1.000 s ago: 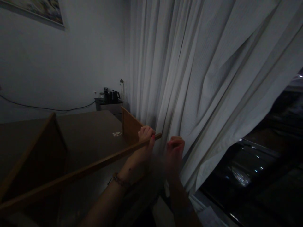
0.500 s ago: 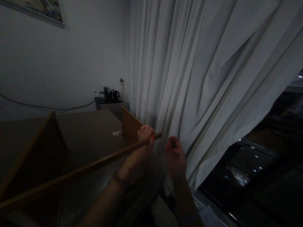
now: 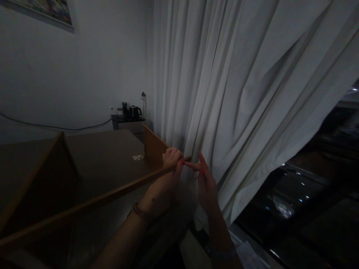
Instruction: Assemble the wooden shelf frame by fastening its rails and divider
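Right hand (image 3: 208, 188) moved to board (image 3: 112, 196), curtain (image 3: 215, 112) near its end

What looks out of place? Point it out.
Pale patches on the brown surface, beside the short panel, look odd against its plain colour: scraps or marks, unclear. The curtain slants at right instead of hanging straight.

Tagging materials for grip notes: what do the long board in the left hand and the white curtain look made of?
Long board: probably wood or wood-look panel, low sheen; brown and straight-edged, but too dim to make out grain.
White curtain: fabric, matte; soft hanging folds and fine surface texture show it, fibre unclear.
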The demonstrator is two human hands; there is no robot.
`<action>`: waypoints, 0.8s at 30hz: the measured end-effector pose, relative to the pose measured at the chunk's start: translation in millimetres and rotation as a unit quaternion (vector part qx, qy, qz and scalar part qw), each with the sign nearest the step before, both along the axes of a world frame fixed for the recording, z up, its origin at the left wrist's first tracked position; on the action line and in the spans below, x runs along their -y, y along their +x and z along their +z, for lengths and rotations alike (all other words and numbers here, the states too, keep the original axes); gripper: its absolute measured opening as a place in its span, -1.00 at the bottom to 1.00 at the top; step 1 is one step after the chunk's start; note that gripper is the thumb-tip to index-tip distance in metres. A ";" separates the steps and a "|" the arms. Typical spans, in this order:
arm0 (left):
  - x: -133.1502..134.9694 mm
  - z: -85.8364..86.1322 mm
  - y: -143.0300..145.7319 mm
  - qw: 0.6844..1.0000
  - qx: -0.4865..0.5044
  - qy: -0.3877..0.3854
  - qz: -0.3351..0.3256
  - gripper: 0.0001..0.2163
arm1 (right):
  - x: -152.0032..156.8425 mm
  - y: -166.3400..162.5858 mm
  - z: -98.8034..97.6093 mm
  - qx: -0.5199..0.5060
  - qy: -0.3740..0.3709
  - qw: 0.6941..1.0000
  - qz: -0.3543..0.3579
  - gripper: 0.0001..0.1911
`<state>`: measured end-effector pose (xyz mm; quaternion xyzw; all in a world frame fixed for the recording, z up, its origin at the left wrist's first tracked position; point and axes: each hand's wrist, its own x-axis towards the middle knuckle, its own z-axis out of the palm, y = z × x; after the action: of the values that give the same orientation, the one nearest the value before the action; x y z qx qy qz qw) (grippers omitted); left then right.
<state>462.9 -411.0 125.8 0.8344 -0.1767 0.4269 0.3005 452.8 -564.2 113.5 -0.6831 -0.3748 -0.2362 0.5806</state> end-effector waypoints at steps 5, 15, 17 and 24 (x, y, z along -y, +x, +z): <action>2.1 2.3 -1.5 1.000 0.000 -0.011 -0.001 -0.78 | 6.7 6.3 -0.5 0.085 -0.042 0.992 -0.080 -0.56; -0.1 2.1 -1.2 1.000 -0.007 -0.001 -0.013 -0.79 | 1.6 10.1 1.8 0.202 -0.107 0.906 -0.355 -0.54; -0.5 2.1 -1.5 1.000 0.001 -0.001 -0.017 -0.78 | -3.9 11.1 3.0 0.211 -0.132 0.889 -0.385 -0.56; -0.2 2.5 -1.3 1.000 0.001 -0.009 -0.019 -0.78 | -15.7 10.8 6.6 0.219 -0.154 0.875 -0.404 -0.60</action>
<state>461.6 -410.7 128.2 0.8276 -0.1891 0.4238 0.3159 463.6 -548.5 120.1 -0.7866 -0.2159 -0.5330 0.2250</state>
